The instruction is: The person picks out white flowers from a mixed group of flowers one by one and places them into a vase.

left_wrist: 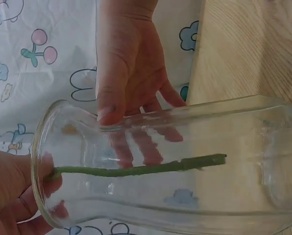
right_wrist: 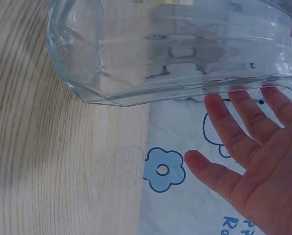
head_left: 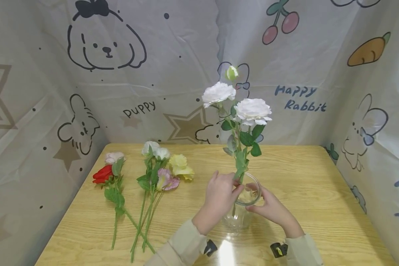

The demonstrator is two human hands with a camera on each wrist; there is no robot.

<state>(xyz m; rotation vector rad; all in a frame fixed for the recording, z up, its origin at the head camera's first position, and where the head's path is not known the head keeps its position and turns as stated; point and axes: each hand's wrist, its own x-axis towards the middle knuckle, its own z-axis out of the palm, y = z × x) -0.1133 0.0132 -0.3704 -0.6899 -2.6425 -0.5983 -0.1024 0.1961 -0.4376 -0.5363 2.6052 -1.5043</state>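
Two ruffled, many-petalled white blooms (head_left: 253,111) and one green-white bud (head_left: 232,73) crown the rose-like spray (head_left: 246,138), whose branching stem bears dark green leaves (head_left: 256,149). The glass vase (head_left: 241,220), clear, with a thick round lip and a faceted body, sits at 5 o'clock of the head view, over the bench (head_left: 296,166); the spray rises from its mouth toward 12 o'clock. Left hand (head_left: 218,190), at the mouth's 9 o'clock: closed to a pinch on the stem beside the rim. Below the pinch, bare green stem lies within the vase, its end short of the base. Right hand (head_left: 276,210), at 4 o'clock: half closed, thumb and fingers holding the vase's side. A red rose (head_left: 103,174), a yellow flower (head_left: 181,166) and a mauve flower (head_left: 167,180) lie toward 9 o'clock.
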